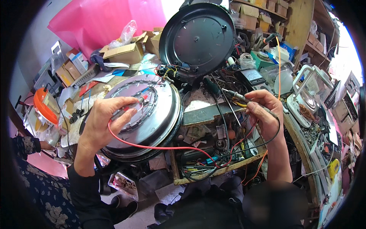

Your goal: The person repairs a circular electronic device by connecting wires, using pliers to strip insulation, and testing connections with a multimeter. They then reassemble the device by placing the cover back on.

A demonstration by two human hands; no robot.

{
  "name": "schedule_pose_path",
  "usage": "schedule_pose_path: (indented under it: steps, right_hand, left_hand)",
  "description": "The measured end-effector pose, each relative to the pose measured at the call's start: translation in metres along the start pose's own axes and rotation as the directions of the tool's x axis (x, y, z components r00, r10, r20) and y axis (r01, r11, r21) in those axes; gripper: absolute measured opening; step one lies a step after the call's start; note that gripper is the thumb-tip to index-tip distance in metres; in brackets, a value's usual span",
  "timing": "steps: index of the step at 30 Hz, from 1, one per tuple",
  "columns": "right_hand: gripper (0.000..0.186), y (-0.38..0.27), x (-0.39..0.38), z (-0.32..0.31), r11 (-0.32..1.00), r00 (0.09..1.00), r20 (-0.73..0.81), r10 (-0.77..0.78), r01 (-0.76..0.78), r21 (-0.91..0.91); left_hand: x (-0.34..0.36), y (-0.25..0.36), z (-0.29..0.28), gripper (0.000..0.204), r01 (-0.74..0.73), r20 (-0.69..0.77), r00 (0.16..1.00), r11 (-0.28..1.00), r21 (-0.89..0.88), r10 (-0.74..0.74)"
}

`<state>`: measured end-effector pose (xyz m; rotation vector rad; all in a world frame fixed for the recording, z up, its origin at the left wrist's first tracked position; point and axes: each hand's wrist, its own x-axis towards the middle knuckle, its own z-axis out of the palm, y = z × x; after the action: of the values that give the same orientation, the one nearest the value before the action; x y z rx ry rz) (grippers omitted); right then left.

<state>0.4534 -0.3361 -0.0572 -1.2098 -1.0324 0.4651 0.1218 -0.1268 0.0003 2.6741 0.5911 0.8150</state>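
My left hand (101, 122) pinches a red test probe (142, 98) over a round metal appliance base (160, 114). The probe's tip is too small to place exactly against the wiring. A red lead (160, 147) runs from it across to the drawer. Held between the fingers of my right hand (267, 112) is a black test probe (237, 95), pointing left above the drawer's back edge. Its black lead (275, 131) loops down below the hand. Behind the base stands the round black half of the appliance (196, 38), tilted up, with loose wires (167, 72) at its lower edge.
An open wooden drawer (225, 168) full of tools sits in front of me. An analog meter (252, 77) lies beyond my right hand. An orange cord (279, 65) hangs at the right. Cardboard boxes (124, 52) crowd the back. A person in a patterned garment (45, 191) is at the left.
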Motion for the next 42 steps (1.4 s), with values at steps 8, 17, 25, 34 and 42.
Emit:
schedule_pose_path:
  steps: [8,17,25,34,42]
  right_hand:
    - [0.029,0.007,-0.007,-0.002,0.998,0.998,0.029,0.048,-0.047,-0.033]
    - [0.03,0.006,0.001,0.015,0.998,0.993,0.111,0.032,-0.026,-0.056]
    - [0.022,0.004,0.002,0.022,0.993,0.993,0.111,-0.027,0.04,-0.114]
    - [0.023,0.004,0.003,0.026,0.99,0.991,0.136,0.004,0.016,-0.139]
    - [0.026,-0.018,0.026,0.076,0.757,0.797,0.384,-0.466,0.584,-0.293]
  left_hand:
    - [0.01,-0.005,0.011,0.025,-0.055,-0.011,0.998,0.998,0.026,0.055]
    - [0.037,-0.017,0.005,0.027,-0.047,0.077,0.996,0.993,0.11,0.038]
    - [0.058,-0.038,0.012,0.029,-0.156,0.088,0.985,0.982,0.109,0.146]
    - [0.063,-0.036,0.014,0.026,-0.123,0.142,0.984,0.986,0.114,0.106]
    - [0.063,0.025,0.016,0.032,-0.184,0.097,0.975,0.971,-0.153,0.2]
